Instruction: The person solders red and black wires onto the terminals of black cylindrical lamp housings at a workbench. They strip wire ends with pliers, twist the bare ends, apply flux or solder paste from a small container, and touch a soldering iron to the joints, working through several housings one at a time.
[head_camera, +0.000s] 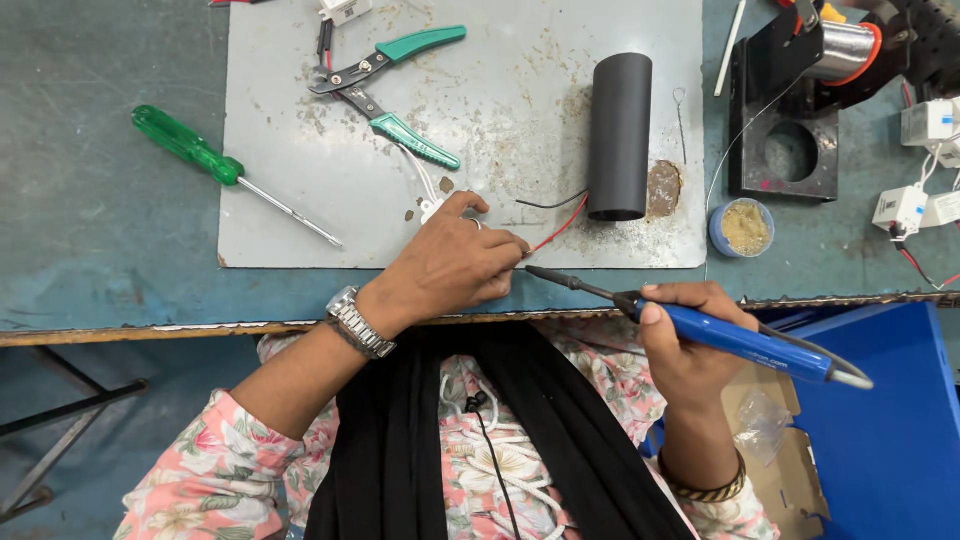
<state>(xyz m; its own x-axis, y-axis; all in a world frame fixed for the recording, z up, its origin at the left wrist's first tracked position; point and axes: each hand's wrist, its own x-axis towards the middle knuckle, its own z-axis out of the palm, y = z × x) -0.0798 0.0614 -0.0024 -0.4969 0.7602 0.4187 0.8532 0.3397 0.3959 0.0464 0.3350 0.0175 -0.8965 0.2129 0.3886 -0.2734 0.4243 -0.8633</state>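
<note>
A black scarf (470, 440) hangs down over a floral garment nearest the camera, and just above it the two hands work at the near edge of the desk (100, 250). The right hand (690, 350) has its fingers curled tight around the blue handle of a soldering iron (720, 335), thumb laid along the top; the dark tip reaches left, toward the left hand's fingertips. The left hand (450, 265), with a metal watch at the wrist and a ring on one finger, has its fingers pressed together in a pinch on the end of a thin red wire (560, 230). The exact spot where tip and wire meet is hidden behind the fingertips, so contact cannot be told. The red wire and a black one beside it run up into the open end of a black tube (620, 135) lying on a worn grey metal plate (290, 200). A small white part with white leads peeks out beside the left thumb, mostly covered by the hand. Farther up the plate lie green-handled pliers (395, 95), and a green screwdriver (225, 170) rests half on the plate, half on the desk. A small blue tin (742, 227) of yellowish paste sits right of the plate, below a black stand with a spool (840, 50), cut off by the top edge. A blue bin (890, 420) stands at the lower right.
</note>
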